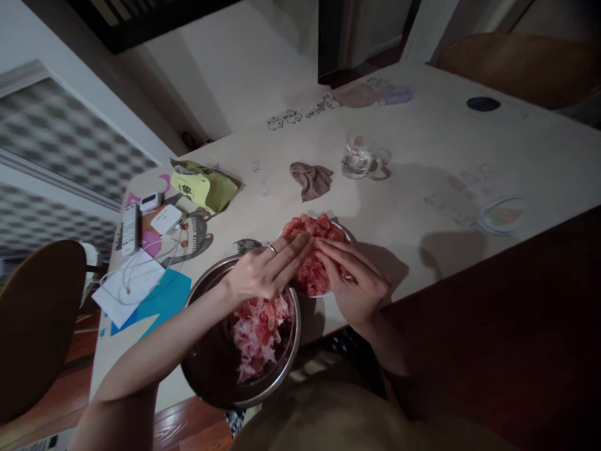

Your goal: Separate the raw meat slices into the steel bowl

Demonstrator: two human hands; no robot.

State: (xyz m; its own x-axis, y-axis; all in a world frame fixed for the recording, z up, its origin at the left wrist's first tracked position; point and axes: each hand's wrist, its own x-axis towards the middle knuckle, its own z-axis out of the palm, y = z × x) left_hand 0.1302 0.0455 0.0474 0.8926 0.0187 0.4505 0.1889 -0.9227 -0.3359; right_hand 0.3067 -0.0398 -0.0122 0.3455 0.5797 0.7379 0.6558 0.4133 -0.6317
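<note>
**Meat work, both hands over plate**

Left: steel bowl (206, 363) holds pale pink meat (258, 338); left forearm crosses above it. Centre: white plate (346, 232), just beside the bowl, bears red meat (312, 275); cloth (310, 180) lies beyond. Step in hand, as judged: parting or picking at the red meat with the fingertips; next move seems to call for a sure pinch on one piece, with the left wrist kept clear of the bowl's rim.

Pose: left hand (263, 272) back upward, fingers straight, close together, pointing right; right hand (354, 285) comes from the right, fingers pointing left, thumb near them; fingertips of both meet above the plate. Grip: both narrow; light is dim and the fingers cover the spot, so cannot tell whether a piece is pinched.
</note>
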